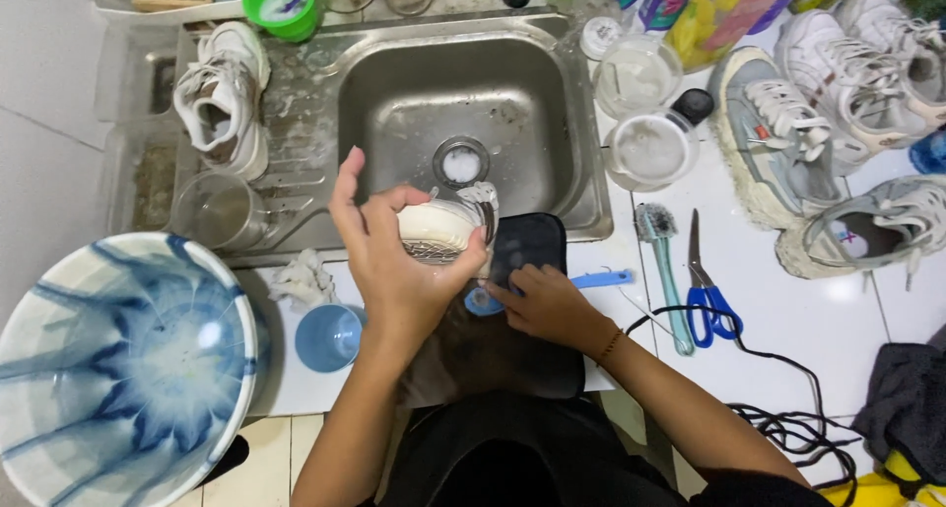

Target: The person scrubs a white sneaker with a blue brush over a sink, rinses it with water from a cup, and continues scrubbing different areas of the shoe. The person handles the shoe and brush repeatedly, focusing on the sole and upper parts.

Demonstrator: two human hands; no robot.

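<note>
Two hands over white counter by steel sink (552, 103): left hand (394, 261) grips shoe (443, 226), right hand (547, 305) brush (591, 280).

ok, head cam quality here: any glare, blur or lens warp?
Head view: glare patches on the white counter near the scissors; sink edges bow from wide-angle warp; blue-white basin at the corner looks soft and stretched; left hand and right hand reasonably sharp.

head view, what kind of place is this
Likely a home shoe-cleaning spot at a sink: a steel sink, white sneakers waiting on the counter, and a brush beside scissors.
</note>
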